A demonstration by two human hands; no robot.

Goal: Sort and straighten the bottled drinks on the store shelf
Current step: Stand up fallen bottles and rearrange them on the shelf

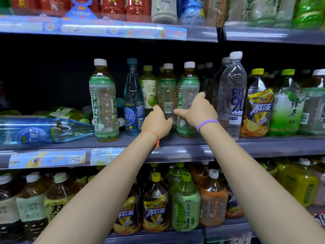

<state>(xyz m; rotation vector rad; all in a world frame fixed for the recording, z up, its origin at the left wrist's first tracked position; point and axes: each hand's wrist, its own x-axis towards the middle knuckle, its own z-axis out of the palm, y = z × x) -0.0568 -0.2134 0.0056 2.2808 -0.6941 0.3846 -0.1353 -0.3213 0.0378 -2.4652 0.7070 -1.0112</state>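
On the middle shelf point(184, 143) stand three green-labelled jasmine tea bottles with white caps. My left hand point(157, 121) grips the middle one point(167, 92), whose barcode faces out. My right hand point(199, 110) holds the right one point(188, 85), thumb across its front and fingers round its right side. The third tea bottle point(104, 103) stands alone further left. An upright blue bottle point(133, 103) and a lime-label bottle point(148, 87) stand between it and my left hand. Another blue bottle point(44, 129) lies on its side at the left.
A clear pH 9.0 water bottle point(232, 95) stands just right of my right hand, then a yellow iced tea point(258, 106) and a green tea point(286, 106). Several small bottles point(68, 112) lie toppled behind the fallen blue one. Packed shelves run above and below.
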